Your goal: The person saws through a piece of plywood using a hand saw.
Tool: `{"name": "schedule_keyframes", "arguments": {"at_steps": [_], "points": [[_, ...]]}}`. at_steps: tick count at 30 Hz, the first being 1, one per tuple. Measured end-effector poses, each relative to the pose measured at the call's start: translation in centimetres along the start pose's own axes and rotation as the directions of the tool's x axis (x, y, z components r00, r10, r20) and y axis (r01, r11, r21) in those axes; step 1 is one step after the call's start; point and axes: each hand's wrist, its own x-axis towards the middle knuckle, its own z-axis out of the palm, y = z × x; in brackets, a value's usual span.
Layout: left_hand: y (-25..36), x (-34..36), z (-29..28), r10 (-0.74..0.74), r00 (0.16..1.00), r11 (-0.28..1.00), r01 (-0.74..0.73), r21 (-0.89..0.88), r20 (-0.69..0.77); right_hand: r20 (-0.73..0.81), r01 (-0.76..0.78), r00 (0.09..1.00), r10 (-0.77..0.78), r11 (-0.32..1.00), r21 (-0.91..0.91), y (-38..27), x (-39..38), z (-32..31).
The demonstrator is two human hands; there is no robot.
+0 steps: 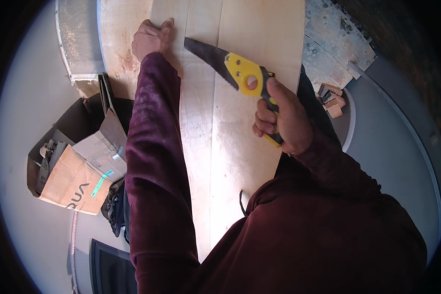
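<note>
My right hand [284, 117] is closed round the handle of a hand saw with a yellow and black grip [247, 90] and a dark toothed blade [206, 54], held pointing up and left over pale wooden boards [235, 157]. My left hand [152, 39] presses on the boards near the far end with bent fingers, seeming to grip a narrow plank [193, 132]; its fingertips are hard to make out. The blade tip lies just right of my left hand; whether it touches the wood I cannot tell. My left forearm stretches along the boards.
At the left stands an open cardboard box [66, 176] with dark items inside, and a dark bundle [113, 206] below it. A dark mat [110, 269] lies at lower left. Stained worn boards [333, 44] and wood offcuts [335, 105] are at upper right.
</note>
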Motion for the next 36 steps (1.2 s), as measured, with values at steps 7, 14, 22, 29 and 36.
{"name": "schedule_keyframes", "arguments": {"at_steps": [7,14,22,29,36], "points": [[3.2,-0.7,0.8,0.033,0.999,0.999,-0.033,0.014,-0.012,-0.061,0.033,0.998,-0.030,0.999,0.042,-0.4,4.3,-1.6],[-0.7,0.0,0.6,-0.036,0.998,0.999,0.036,-0.008,0.048,-0.013,-0.002,1.000,0.002,1.000,0.015,-0.7,-4.1,-2.6],[1.4,0.5,0.9,0.005,0.999,1.000,-0.005,-0.001,0.044,-0.034,0.091,0.995,-0.093,0.995,-0.035,2.7,7.5,-0.4],[-2.6,-0.5,-1.2,0.125,0.975,0.982,-0.148,0.116,0.185,0.037,0.045,0.998,-0.046,0.998,0.046,2.2,6.4,1.2],[-1.6,-3.1,-1.3,-0.039,0.983,0.993,0.017,0.121,0.182,0.048,-0.021,0.999,0.022,0.999,-0.034,-1.9,7.0,1.9]]}}
